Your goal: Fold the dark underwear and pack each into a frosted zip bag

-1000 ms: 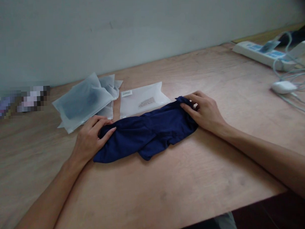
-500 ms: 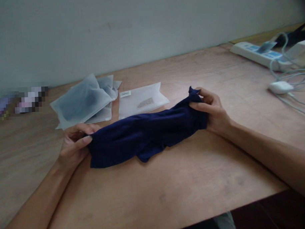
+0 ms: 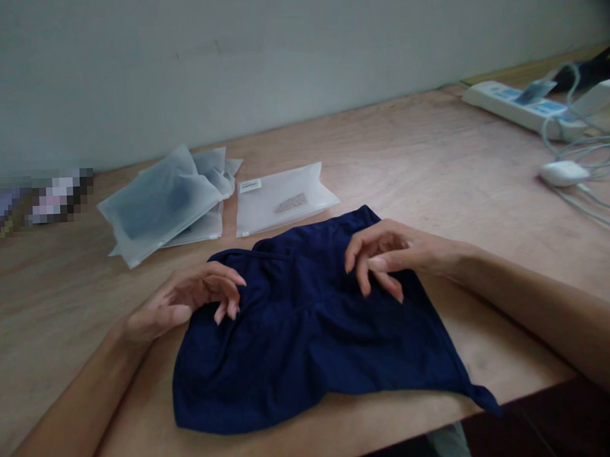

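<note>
A dark navy cloth garment (image 3: 309, 335) lies spread and wrinkled on the wooden table, a corner of it reaching over the front edge at the right. What kind of garment it is I cannot make out. Above its left part is my left hand (image 3: 187, 299), fingers loosely curved and apart, holding nothing. My right hand (image 3: 386, 255) hovers over the upper right part with its fingers spread and nothing in them. Whether any fingertip touches the cloth is unclear.
Beyond the cloth, a flat frosted zip bag (image 3: 268, 200) with a label lies on the table (image 3: 407, 145). Left of it are overlapping frosted bags (image 3: 158, 200) with something dark inside. At the right stand a power strip (image 3: 521, 107), a white adapter (image 3: 563, 173) and looped cables.
Both hands have let go of the navy garment, which they held stretched between them. It has dropped open towards me onto the table.
</note>
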The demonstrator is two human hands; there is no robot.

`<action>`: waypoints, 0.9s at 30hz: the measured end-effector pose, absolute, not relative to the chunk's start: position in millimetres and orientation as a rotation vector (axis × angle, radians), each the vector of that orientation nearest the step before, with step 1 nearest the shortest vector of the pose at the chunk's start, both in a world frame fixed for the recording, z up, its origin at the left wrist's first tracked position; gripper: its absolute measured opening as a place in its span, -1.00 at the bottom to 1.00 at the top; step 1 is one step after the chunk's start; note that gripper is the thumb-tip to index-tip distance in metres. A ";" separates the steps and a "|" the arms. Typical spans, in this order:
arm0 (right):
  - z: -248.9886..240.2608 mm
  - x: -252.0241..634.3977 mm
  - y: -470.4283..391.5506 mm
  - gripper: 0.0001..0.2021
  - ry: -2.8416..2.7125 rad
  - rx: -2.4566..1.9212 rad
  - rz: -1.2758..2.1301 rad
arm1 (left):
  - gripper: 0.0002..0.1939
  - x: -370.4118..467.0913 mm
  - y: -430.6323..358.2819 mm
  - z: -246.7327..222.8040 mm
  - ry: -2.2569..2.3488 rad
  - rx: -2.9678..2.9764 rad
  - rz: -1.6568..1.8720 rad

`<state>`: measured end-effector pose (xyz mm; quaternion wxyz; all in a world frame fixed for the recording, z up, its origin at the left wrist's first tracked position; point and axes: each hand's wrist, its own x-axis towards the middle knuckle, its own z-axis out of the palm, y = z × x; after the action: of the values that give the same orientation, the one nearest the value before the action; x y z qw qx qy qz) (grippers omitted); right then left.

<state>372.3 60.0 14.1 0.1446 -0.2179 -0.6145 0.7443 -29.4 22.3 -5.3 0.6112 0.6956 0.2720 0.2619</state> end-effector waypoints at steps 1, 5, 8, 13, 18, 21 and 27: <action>13.0 369.4 59.3 -0.65 -1.775 -0.787 2.009 | -0.37 -23.4 21.4 -0.1 0.647 1.567 0.603; 7.6 363.5 56.1 -0.71 -1.960 -1.165 1.352 | -0.64 -10.9 16.5 2.8 0.920 1.682 0.720; 4.5 362.6 53.0 -0.77 -2.281 -1.123 0.716 | -0.76 -6.1 9.9 -0.1 1.167 2.117 0.765; 3.6 360.7 46.6 -0.46 -2.565 -0.828 0.286 | -0.36 10.9 5.4 6.2 0.970 2.810 0.462; 2.9 363.6 44.8 -0.18 -2.740 -0.866 0.282 | -0.09 18.3 7.4 6.8 0.939 2.856 0.061; 2.8 364.0 44.7 -0.34 -2.660 -0.931 0.251 | -0.05 17.2 6.6 5.0 0.998 2.837 0.028; 0.9 351.3 33.5 -0.55 -2.481 -0.947 0.111 | 0.00 17.7 4.8 5.3 0.999 2.836 0.013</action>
<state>351.3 33.5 0.9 0.2394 -0.3459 -0.9063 0.0407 17.7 4.8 5.3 0.0673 0.9410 0.3315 0.0044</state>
